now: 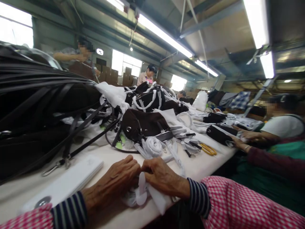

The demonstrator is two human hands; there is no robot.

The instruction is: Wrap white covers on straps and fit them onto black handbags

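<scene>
My left hand (pixel 116 178) and my right hand (pixel 164 176) meet at the table's front edge, fingers curled and pressed together. Between them is a white wrapping strip (pixel 157 198), whose loose end hangs down below my right hand. A curled white piece and some clear plastic show under the fingers; what lies inside the grip is hidden. Just beyond my hands sits a coiled white-wrapped strap (pixel 153 148). Behind it lies a dark brown bag (pixel 147 124) with metal eyelets. To the left of my left hand is a long white flat object (pixel 69 181).
Black bags and straps (pixel 35 121) are heaped high at left, a metal snap hook (pixel 51 170) hanging from one. Yellow-handled scissors (pixel 208 149) lie right of centre. More wrapped bags (pixel 152 98) pile up behind. A co-worker's hands (pixel 240 140) handle a dark bag at right.
</scene>
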